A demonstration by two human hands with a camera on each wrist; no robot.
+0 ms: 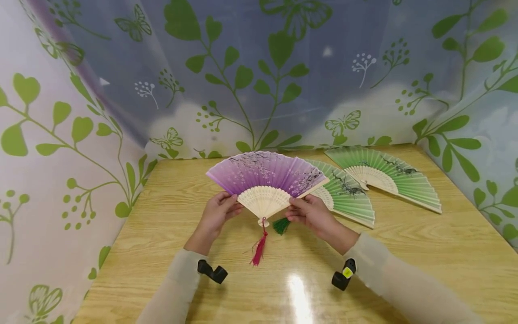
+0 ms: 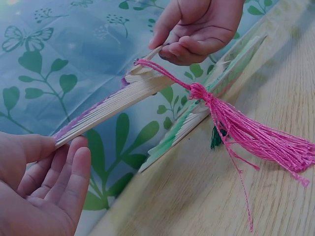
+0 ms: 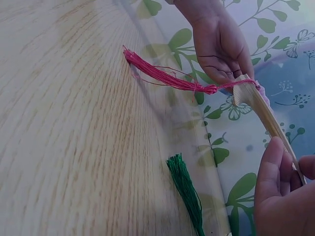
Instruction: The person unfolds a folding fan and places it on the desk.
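Note:
A purple folding fan [image 1: 263,173] with pale pierced ribs and a blossom print is spread wide above the table. My left hand [image 1: 217,213] pinches its left outer rib between thumb and fingers, while my right hand [image 1: 313,215] pinches the right outer rib. From the pivot end hangs a pink tassel [image 1: 259,249], large in the left wrist view. That view shows the fan's ribs [image 2: 113,108] edge-on between the two hands. Behind the right hand lies an open green fan [image 1: 352,198], partly hidden by the purple one, with a dark green tassel [image 1: 281,226].
A second open green fan [image 1: 388,175] lies at the back right of the wooden table [image 1: 170,180], overlapping the first. A leaf-and-butterfly patterned cloth [image 1: 243,90] hangs along the back and sides. Black wrist cameras [image 1: 213,271] are strapped over both pale sleeves.

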